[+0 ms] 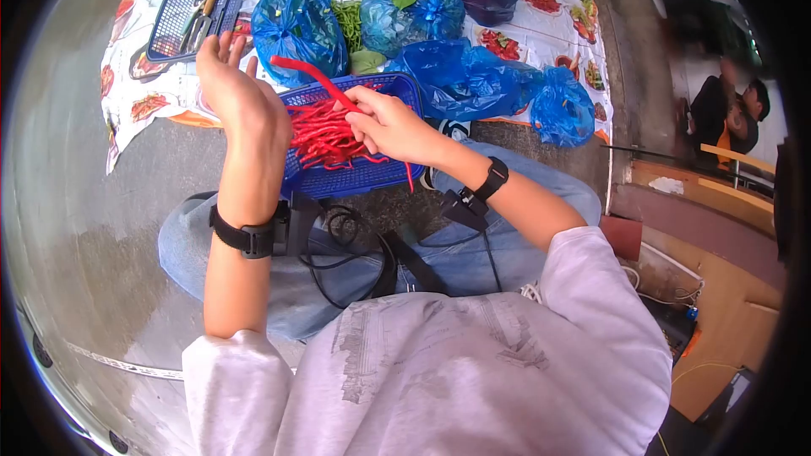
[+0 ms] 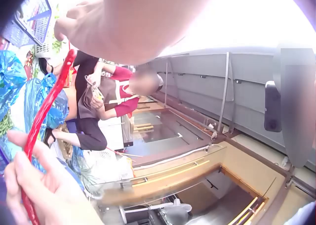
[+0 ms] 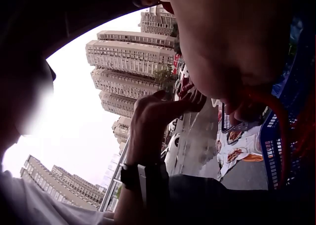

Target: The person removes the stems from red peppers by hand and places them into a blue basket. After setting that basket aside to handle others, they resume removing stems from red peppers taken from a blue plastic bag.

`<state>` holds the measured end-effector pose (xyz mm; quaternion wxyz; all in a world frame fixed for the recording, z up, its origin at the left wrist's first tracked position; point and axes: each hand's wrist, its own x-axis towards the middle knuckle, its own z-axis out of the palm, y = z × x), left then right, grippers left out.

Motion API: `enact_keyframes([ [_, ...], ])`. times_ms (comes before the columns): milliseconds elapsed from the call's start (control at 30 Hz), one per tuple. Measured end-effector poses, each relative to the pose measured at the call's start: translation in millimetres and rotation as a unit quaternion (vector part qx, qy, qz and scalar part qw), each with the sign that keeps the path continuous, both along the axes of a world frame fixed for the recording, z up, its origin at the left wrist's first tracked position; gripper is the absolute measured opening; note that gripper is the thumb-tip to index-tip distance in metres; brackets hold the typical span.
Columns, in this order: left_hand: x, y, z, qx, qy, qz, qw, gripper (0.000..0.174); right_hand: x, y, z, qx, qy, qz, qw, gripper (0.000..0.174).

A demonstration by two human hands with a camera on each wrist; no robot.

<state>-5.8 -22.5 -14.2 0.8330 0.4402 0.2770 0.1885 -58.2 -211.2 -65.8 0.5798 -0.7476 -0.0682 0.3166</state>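
Note:
My right hand (image 1: 389,122) pinches a long red chili pepper (image 1: 308,72) between thumb and fingers, over a blue plastic basket (image 1: 363,177). A pile of thin red chilies (image 1: 317,135) lies in that basket. In the left wrist view the held chili (image 2: 44,106) is smooth, slightly curved and points upward out of the right hand (image 2: 47,185). My left hand (image 1: 241,101) is raised left of the basket, fingers loosely extended and nothing in them. The right wrist view shows the left hand (image 3: 158,111) bent at the wrist, apart from the chili.
Beyond the basket, blue plastic bags (image 1: 300,25) and green beans (image 1: 348,24) lie on a printed cloth (image 1: 131,118). Another blue basket (image 1: 169,21) holds scissors and a wooden-handled knife. Black cables (image 1: 346,224) lie across my lap. Another person (image 2: 118,94) sits nearby.

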Motion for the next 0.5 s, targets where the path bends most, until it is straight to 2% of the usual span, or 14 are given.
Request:
enact_keyframes([
  [33,3.3,14.6,7.1,0.009,-0.023,0.014,1.0,0.055,3.4,-5.4,-21.4,-0.069,-0.063,0.019,0.995,0.021],
  [100,7.1,34.3,21.1,0.008,-0.064,0.009,0.998,0.053,9.3,-13.5,-57.7,-0.114,-0.138,0.045,0.983,0.026],
  [133,5.7,35.9,29.5,0.005,-0.08,0.001,0.997,0.052,17.9,-15.5,-63.9,-0.162,-0.149,0.108,0.969,0.035],
  [167,5.5,35.5,33.3,0.005,-0.078,-0.001,0.997,0.052,21.6,-18.1,-74.6,-0.162,-0.147,0.107,0.97,0.035],
  [267,3.4,34.4,30.8,0.005,-0.098,-0.039,0.994,0.05,29.6,-32.4,-106.5,-0.178,-0.372,0.177,0.894,0.05],
  [300,2.9,33.4,31.1,0.005,-0.096,-0.04,0.995,0.05,34.6,-38.8,-94.1,-0.169,-0.404,0.156,0.885,0.043],
  [367,-2.0,28.0,33.8,-0.026,-0.09,-0.077,0.993,0.051,47.6,-65.5,-59.3,-0.222,-0.439,0.073,0.868,0.03],
  [433,-4.0,24.8,31.7,-0.015,-0.097,-0.12,0.988,0.052,67.3,-119.1,-54.4,-0.288,-0.396,-0.049,0.871,0.022],
  [500,-7.3,18.8,35.1,-0.006,-0.095,-0.163,0.982,0.052,87.8,-196.6,-83.7,-0.359,-0.355,-0.104,0.857,0.022],
])
